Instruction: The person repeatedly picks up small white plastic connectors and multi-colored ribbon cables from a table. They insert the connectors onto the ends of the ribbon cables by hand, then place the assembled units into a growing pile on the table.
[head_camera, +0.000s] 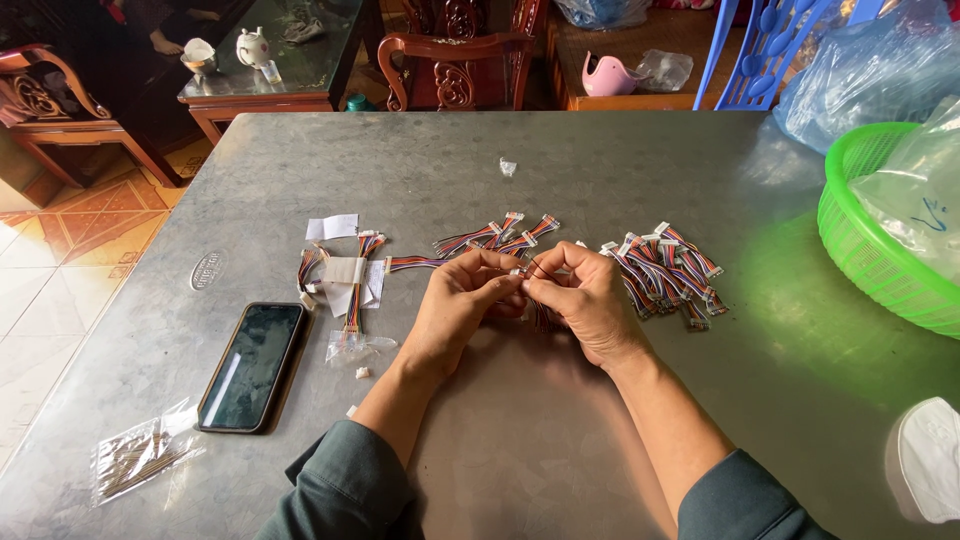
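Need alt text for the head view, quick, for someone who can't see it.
Seen from above, a left hand and right hand pinch a small multicoloured wire bundle between fingertips over a grey metal table. More wire bundles lie to the right, a phone to the left, and a green basket at the right edge.

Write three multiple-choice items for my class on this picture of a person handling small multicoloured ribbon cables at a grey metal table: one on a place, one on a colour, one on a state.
1. Where does the black flat smartphone lie?
A. to the left of the hands
B. inside the basket
C. on the wooden chair

2. What colour is the round plastic mesh basket at the right edge of the grey metal table?
A. red
B. green
C. white

3. How are the left hand and right hand placed?
A. flat and apart
B. fingertips together on a small multicoloured ribbon cable
C. both on the phone

Answers: 1 A, the phone lies left of the left forearm; 2 B, its mesh is bright green; 3 B, both hands pinch one piece between them.
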